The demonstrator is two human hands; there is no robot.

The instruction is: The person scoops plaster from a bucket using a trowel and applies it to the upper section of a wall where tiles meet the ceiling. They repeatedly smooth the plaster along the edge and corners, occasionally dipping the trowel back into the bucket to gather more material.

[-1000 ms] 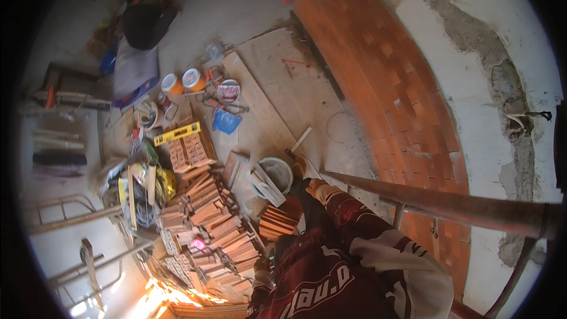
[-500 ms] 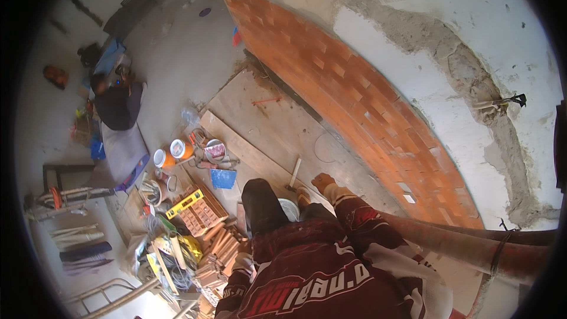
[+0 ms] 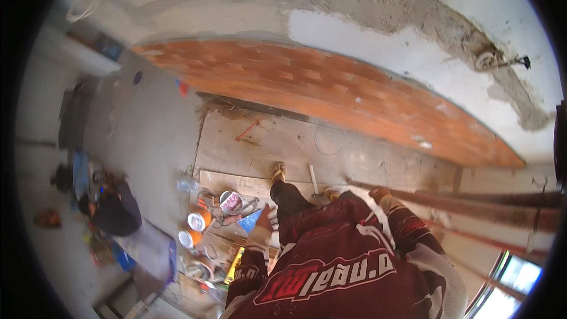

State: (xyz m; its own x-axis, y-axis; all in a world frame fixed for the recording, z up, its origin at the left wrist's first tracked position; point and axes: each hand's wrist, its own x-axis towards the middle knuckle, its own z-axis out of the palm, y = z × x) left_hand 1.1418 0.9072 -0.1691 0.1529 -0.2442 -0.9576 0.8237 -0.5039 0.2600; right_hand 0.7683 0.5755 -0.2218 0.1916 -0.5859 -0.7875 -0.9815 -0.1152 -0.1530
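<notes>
My left hand (image 3: 264, 220) hangs low beside my left leg. From above it overlaps the area near a blue flat piece (image 3: 250, 222) on the floor; its fingers are blurred. My right hand (image 3: 380, 192) is out to the right of my body, nearest to a long reddish-brown beam (image 3: 472, 199). Whether it touches the beam or has its fingers closed I cannot make out. A tool with a pale handle (image 3: 313, 178), perhaps a hammer, lies on the floor by my sandalled foot (image 3: 279, 171).
Ahead is a brick-faced wall (image 3: 307, 80) under rough plaster. Orange-and-white buckets (image 3: 199, 220) and a pail (image 3: 231, 202) stand left. A person (image 3: 116, 208) crouches farther left. A thin red piece (image 3: 248, 130) lies on the floor.
My view has swung to the right, and my foot has stepped forward onto the boards. My left hand has come into clearer view; the right hand now appears farther right, beside the beam.
</notes>
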